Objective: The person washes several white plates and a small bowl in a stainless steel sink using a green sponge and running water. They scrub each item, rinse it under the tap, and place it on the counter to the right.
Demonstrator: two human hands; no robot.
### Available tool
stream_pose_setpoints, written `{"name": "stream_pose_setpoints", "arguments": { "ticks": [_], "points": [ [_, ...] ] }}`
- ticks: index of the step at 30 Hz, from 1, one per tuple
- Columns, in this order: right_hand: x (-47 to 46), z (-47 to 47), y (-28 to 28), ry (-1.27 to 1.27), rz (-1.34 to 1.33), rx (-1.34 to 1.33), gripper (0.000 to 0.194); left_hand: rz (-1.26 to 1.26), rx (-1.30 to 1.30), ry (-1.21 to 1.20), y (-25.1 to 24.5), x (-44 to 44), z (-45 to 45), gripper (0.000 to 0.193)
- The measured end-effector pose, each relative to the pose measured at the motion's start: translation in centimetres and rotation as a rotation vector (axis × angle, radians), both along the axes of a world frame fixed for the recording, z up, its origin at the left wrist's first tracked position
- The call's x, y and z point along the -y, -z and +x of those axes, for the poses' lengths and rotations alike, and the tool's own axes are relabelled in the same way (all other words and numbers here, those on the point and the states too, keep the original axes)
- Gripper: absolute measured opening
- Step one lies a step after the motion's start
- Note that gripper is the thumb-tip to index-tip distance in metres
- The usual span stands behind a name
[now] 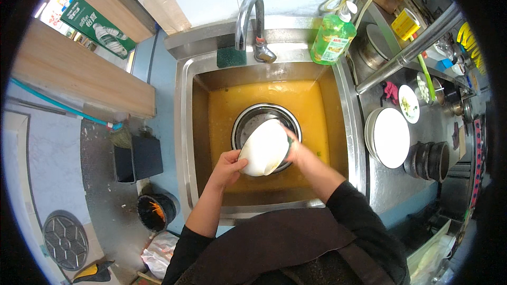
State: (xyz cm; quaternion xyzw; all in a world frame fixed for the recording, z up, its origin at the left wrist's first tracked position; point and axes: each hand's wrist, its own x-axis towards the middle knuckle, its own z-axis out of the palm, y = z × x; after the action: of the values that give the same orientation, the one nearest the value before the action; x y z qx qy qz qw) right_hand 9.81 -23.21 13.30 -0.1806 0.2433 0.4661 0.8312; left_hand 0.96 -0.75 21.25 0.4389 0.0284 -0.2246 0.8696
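Observation:
A white bowl [264, 148] is tilted on its side above a round metal basin [236, 126] in the sink. My left hand [231, 167] grips the bowl's lower left rim, thumb on the outside. At the bowl's right side is my right hand [292, 144], its fingers partly hidden behind the bowl. A bit of dark green scouring pad [289, 142] shows between that hand and the bowl. The basin stands in cloudy orange-yellow water [313, 126] that covers the bottom of the stainless steel sink [183, 126].
A curved faucet [259, 19] rises behind the sink, with another green scouring pad [231, 57] beside it. Green dish soap [333, 39] stands at the back right corner. Stacked white plates [391, 137] and dark pots [429, 161] occupy the right counter. A black bin [156, 211] is at left.

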Motion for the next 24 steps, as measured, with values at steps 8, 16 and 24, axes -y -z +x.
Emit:
{"name": "stream_pose_setpoints", "arguments": {
  "ticks": [8, 16, 24],
  "points": [
    [-2.7, -2.7, 1.0, 0.361, 0.051, 0.059, 0.049, -0.077, 0.058, 0.039, 0.8, -0.1, -0.5, 0.034],
    [-4.2, 4.0, 4.2, -0.074, -0.687, 0.726, 0.039, 0.389, -0.118, -0.056, -0.8, -2.6, 0.6, 0.046],
    [-10.2, 4.7, 11.1, -0.782, -1.659, 1.095, 0.058, 0.377, -0.23, -0.44, 1.8, -6.5, -5.4, 0.045]
  ]
}}
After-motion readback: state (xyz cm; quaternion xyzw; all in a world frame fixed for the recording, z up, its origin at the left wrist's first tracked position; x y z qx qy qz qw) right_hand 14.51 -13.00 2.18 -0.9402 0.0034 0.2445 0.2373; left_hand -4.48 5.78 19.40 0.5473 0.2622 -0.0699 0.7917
